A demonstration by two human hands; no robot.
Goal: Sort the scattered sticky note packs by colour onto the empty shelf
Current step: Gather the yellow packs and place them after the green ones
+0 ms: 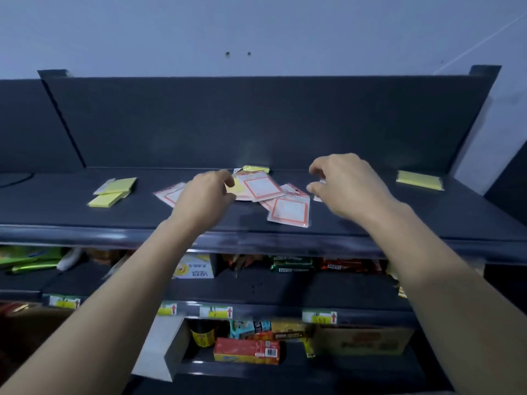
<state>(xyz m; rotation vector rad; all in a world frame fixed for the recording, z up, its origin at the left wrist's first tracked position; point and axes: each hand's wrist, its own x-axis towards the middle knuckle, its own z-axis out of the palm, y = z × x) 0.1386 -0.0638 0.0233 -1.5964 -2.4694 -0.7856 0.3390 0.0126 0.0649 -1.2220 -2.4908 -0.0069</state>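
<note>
top shelf, read left to right. two yellow packs lie overlapping at the left end; judged a yellow group just started. left hand is over the left edge of the middle heap with its fingers curled down. its fingertips hide any contact, so cannot tell if it grips a pack. the red-bordered packs in the heap overlap at all angles, unsorted. a rear yellow pack sits against the back wall. right hand is at the heap's right edge, fingers and thumb curled near a pale pack corner; grip cannot be told. a lone yellow pack lies at the far right, well apart. judgement: early stage, most sorting left.
</note>
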